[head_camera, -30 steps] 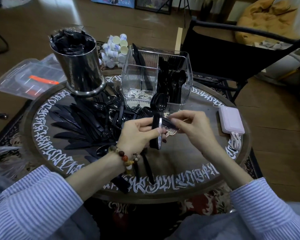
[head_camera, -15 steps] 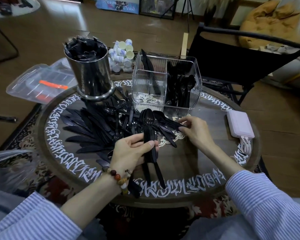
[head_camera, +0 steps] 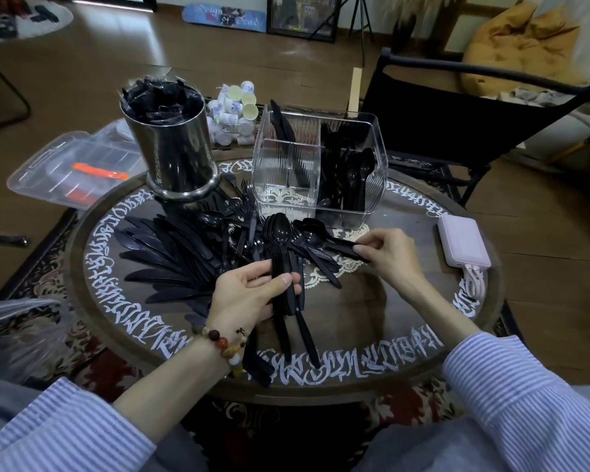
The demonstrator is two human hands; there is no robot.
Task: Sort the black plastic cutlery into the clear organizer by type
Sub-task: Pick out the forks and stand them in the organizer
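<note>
Clear organizer [head_camera: 288, 185], far side of the tabletop [head_camera: 372, 311], right of centre: right compartment well stocked with upright spoons [head_camera: 355, 172]; back left compartment holds a few pieces, seemingly knives, though the ribbed wall blurs them; front left compartment looks bare. Loose cutlery: a broad fan of knives [head_camera: 164, 253] over the left half of the tabletop, with forks and spoons tangled at the centre just before the organizer. Left hand [head_camera: 249, 294]: fingers curled round a nested stack of spoons [head_camera: 281, 253], bowls pointing toward the organizer. Right hand [head_camera: 385, 253]: pinching the handle of one more spoon [head_camera: 324, 233] on the tabletop. Steel canister [head_camera: 171, 144], far left edge: still packed with black pieces. Status: started; most sorting left.
</note>
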